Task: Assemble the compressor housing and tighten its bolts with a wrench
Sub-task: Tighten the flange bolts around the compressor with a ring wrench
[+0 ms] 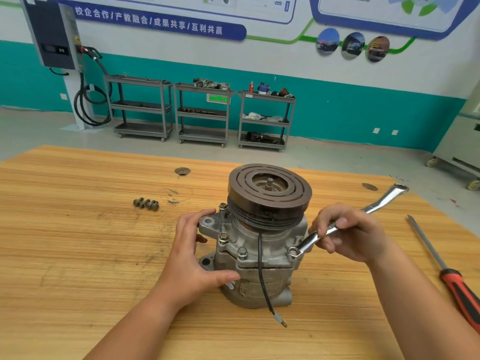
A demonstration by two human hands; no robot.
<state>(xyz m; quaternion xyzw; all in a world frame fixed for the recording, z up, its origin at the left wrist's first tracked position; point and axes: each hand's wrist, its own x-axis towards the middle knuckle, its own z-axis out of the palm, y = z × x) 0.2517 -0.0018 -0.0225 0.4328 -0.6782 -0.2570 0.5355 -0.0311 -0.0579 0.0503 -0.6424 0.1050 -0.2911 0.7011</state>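
A grey metal compressor [262, 258] stands upright on the wooden table [78, 229], its dark grooved pulley [270, 193] on top. Several bolts [242, 252] sit in the housing flange. My left hand [192, 255] grips the housing's left side, fingers around a mounting ear and thumb on the front. My right hand [348, 232] holds a silver wrench [384, 201] whose ring end sits on a bolt [293, 253] at the flange's right front. A black wire [262, 281] hangs down the front of the compressor.
Loose bolts [146, 203] lie on the table to the left of the compressor. A red-and-black-handled screwdriver [457, 287] lies at the right edge. Grey shelf carts [205, 113] and a wall charger [54, 35] stand far behind on the floor.
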